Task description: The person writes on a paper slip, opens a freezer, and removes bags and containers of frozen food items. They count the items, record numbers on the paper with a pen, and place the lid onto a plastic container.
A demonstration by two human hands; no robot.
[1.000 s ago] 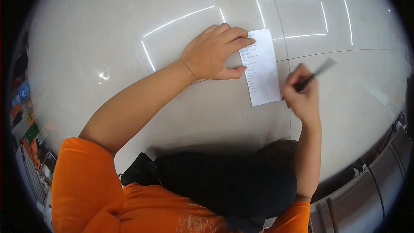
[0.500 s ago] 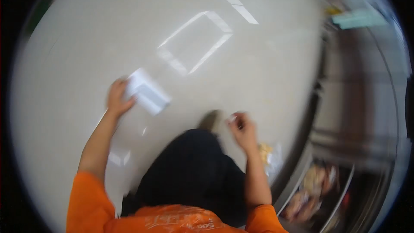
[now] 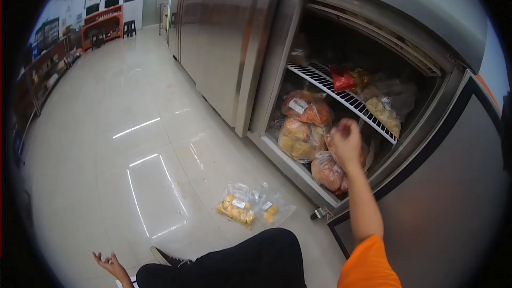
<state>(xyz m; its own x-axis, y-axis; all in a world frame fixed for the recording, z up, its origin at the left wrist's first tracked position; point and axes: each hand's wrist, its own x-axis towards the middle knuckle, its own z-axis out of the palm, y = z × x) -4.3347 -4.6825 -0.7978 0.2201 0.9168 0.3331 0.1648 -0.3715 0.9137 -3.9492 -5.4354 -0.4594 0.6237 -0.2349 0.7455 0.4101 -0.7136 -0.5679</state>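
Observation:
My right hand (image 3: 345,134) reaches into the open steel fridge, below the front of the wire shelf (image 3: 341,96). Its fingers are curled closed, and I cannot make out what they hold, if anything. Close by sit a labelled bag of orange-red food (image 3: 306,108), a bag of yellowish food (image 3: 300,140) and a bag of pinkish food (image 3: 328,170). At the lower left, my left hand (image 3: 109,263) hangs over the floor with fingers apart and nothing in them. Part of a white thing (image 3: 127,282) shows near its wrist.
Two labelled clear bags, one of yellow pieces (image 3: 234,210) and one smaller (image 3: 271,210), lie on the tiled floor. A fridge door (image 3: 426,202) stands open at right. On the shelf are a red packet (image 3: 342,80) and other bags. An orange rack (image 3: 101,26) stands far off.
My view has swung from the floor to the open fridge. My right hand has moved into the fridge. My left hand no longer holds the white box-like thing it held before.

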